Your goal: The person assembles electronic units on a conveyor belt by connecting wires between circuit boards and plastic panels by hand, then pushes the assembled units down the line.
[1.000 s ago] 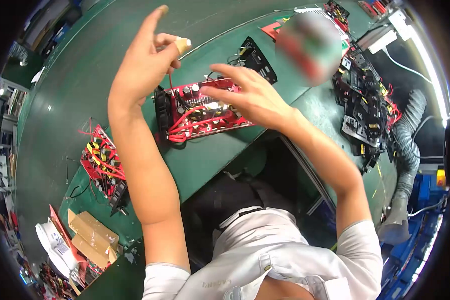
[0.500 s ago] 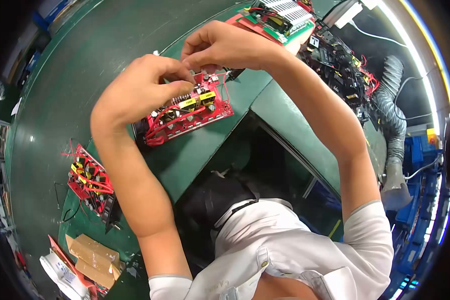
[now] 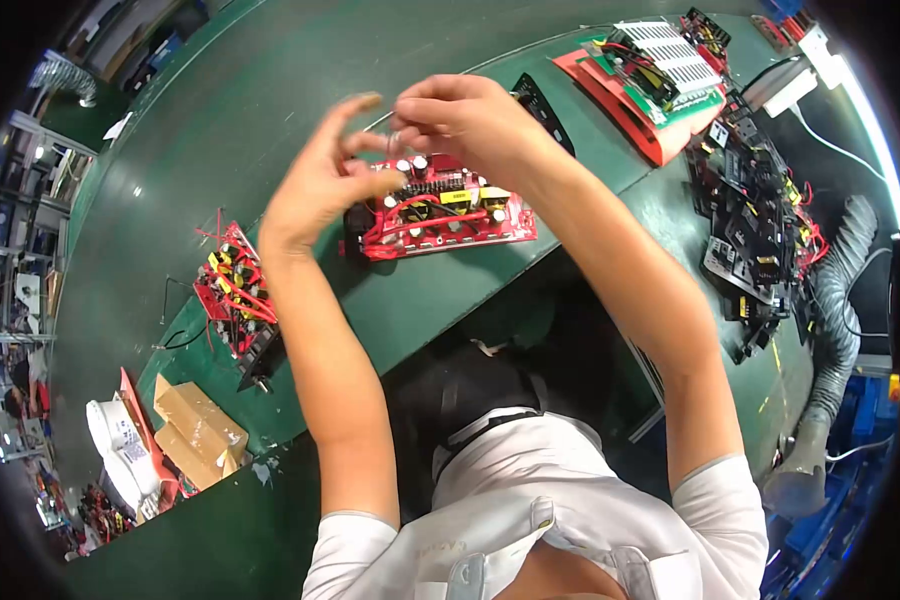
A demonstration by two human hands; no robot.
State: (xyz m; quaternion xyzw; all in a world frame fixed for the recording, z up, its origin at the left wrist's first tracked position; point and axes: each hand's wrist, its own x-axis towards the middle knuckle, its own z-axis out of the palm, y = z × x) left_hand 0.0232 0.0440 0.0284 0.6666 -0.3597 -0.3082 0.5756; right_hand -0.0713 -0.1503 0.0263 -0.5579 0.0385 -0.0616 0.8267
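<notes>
Board (image 3: 454, 232) lies on the green bench (image 3: 370, 335), in front of the person, its lower right corner near the bench's front edge. Left hand (image 3: 322, 180): loosely spread above the board's left end, thumb apart from the fingers; no grasped object seen. Right hand (image 3: 470, 122): fingers curled together above the board's far side; whether they pinch anything small cannot be told, the fingertips being blurred.

Risks, as judged:
- The red wires (image 3: 402, 242) arch over the near side; a finger or cuffless wrist passing low could snag one and strain its joint.
- The upright capacitors (image 3: 420, 164) sit beneath the fingertips; a sideways knock might bend their leads.
- Any small part, if held, could drop among the crowded components and be hard to find.
- Neither hand appears to steady the board, so a push toward the body could carry its corner over the edge.
</notes>
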